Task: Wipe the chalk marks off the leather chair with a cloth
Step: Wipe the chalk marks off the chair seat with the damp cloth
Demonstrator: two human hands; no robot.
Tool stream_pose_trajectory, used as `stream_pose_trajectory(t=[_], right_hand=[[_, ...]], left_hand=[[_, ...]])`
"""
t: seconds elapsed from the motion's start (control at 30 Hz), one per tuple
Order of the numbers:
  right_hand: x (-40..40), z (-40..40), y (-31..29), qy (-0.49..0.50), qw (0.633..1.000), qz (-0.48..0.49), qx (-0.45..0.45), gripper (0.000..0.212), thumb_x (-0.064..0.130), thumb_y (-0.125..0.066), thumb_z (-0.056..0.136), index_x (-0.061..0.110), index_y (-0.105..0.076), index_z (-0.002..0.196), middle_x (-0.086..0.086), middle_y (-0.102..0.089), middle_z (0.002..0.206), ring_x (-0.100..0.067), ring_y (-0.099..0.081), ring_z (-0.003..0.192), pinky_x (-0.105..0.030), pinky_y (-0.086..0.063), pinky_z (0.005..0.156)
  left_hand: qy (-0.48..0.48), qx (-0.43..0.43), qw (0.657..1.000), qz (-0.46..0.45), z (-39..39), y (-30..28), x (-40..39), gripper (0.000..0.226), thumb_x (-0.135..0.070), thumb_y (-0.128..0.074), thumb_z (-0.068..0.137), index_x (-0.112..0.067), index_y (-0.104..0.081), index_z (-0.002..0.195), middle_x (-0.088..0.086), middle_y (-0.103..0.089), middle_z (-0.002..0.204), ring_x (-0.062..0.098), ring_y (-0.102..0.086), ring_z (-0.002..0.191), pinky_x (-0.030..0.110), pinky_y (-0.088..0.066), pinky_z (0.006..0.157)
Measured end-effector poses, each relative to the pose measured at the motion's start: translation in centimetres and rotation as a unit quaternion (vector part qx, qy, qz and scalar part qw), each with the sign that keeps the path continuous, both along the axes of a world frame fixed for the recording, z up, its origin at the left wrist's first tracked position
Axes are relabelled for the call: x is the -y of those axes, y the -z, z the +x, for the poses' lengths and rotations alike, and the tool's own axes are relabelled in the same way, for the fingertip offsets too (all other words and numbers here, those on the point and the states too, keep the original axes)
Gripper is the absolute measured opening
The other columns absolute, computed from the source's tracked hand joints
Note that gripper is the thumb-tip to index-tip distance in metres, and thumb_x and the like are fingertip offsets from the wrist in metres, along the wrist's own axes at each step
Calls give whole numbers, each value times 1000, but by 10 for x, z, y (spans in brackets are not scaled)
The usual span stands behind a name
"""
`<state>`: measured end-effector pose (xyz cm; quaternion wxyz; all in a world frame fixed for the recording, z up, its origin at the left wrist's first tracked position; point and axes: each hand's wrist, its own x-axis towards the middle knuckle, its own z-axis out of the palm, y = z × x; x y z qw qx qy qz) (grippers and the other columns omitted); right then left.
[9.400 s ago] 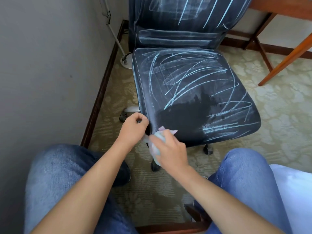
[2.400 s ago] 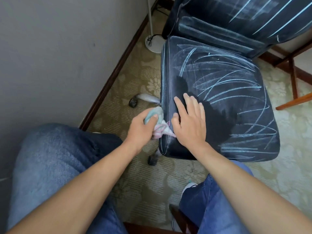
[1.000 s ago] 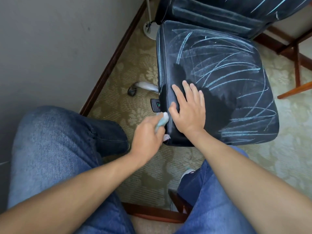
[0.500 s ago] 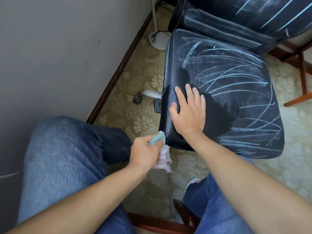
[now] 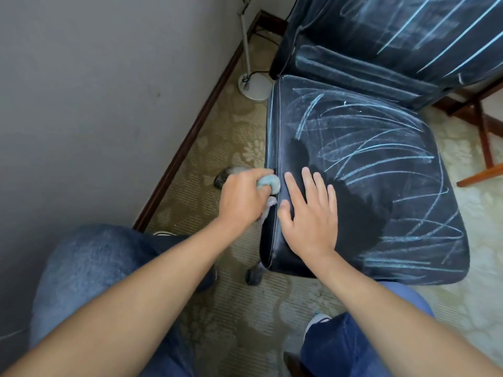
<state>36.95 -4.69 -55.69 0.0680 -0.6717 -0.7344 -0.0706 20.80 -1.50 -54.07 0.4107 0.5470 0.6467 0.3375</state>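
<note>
Gripping cloth (image 5: 79, 183) against chair (image 5: 381, 186) side: left hand (image 5: 242, 200) (right hand (image 5: 310, 216) flat on seat, fingers straight)

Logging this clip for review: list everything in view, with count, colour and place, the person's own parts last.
chair: one, black, chalk-marked, centre right
cloth: one, light blue and pink, at seat's left edge
lamp stand: one, white, by the wall
wooden legs: brown, far right
carpet: beige, patterned
wall: grey, left
jeans: blue, bottom
left hand: grips the cloth
right hand: flat on the seat
</note>
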Motion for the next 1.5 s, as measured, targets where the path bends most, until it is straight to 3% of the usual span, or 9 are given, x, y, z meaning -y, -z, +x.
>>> stream_pose_trajectory(t=[0.2, 0.37, 0.5, 0.77, 1.0, 1.13, 1.23, 1.33, 1.5], right_hand=[[1, 1, -1, -3, 1000, -5, 11, 58, 41, -32, 100, 28, -37, 156, -8, -28, 165, -28, -21, 154, -52, -17, 124], [-1, 3, -1, -12, 1000, -3, 5, 58, 41, -32, 99, 28, -38, 156, -8, -28, 165, -28, -22, 153, -53, -18, 123], [2, 8, -3, -28, 1000, -11, -8, 60, 43, -40, 96, 28, -42, 154, -8, -30, 164, -29, -23, 153, -53, -17, 123], [31, 45, -19, -74, 991, -102, 34, 86, 75, -45, 86, 27, -33, 157, -3, -16, 169, -26, -5, 157, -57, -11, 124], [52, 84, -15, -124, 990, -69, 22, 84, 61, -61, 82, 21, -43, 153, -5, -25, 166, -27, -14, 156, -60, -19, 121], [53, 85, -11, -135, 990, -49, 8, 83, 57, -66, 81, 21, -44, 153, -7, -28, 165, -28, -16, 155, -61, -20, 120], [51, 82, -10, -134, 990, -42, 2, 82, 56, -65, 81, 21, -45, 152, -8, -29, 164, -29, -17, 155, -61, -21, 120], [49, 77, -8, -128, 991, -42, -1, 82, 55, -65, 81, 20, -46, 152, -9, -29, 164, -30, -18, 155, -62, -21, 120], [47, 76, -6, -133, 990, -35, -6, 82, 52, -69, 78, 18, -49, 150, -11, -32, 162, -32, -21, 154, -63, -23, 118]], left_hand=[[-10, 1, 1000, 17, 0, -1, -86, 26, -14, -55, 73, -27, -76, 81, -3, -73, 68, 19, -73, 70, 39, -61, 68], [-37, 18, 999, 13, -3, 16, -120, 32, -15, -61, 76, -31, -83, 93, -6, -79, 89, 15, -74, 89, 37, -59, 85], [-29, 28, 999, 12, 0, 16, -83, 35, -14, -66, 83, -31, -82, 109, -10, -80, 98, 10, -73, 93, 33, -60, 88], [22, 70, 997, -18, 15, 7, 23, 34, -9, -66, 87, -38, -77, 99, -1, -78, 80, 10, -73, 70, 38, -62, 69], [57, 13, 998, 14, 39, 23, 34, 23, -16, -57, 81, -25, -76, 93, -3, -72, 71, 17, -70, 66, 41, -59, 64], [-57, -14, 998, 33, 32, 23, -11, 31, -13, -62, 88, -26, -79, 111, 1, -79, 91, 21, -72, 83, 41, -59, 80], [-130, -7, 991, 29, 20, 18, -67, 29, -13, -60, 90, -23, -76, 112, -2, -76, 93, 18, -71, 85, 38, -59, 83], [-156, -36, 986, 50, 7, 7, -117, 23, -14, -63, 93, -22, -69, 114, -7, -70, 99, 13, -64, 88, 28, -50, 80], [-127, -116, 984, 56, -11, -15, -190, 29, -16, -58, 91, -27, -73, 112, 2, -76, 105, 27, -69, 100, 40, -56, 86]])
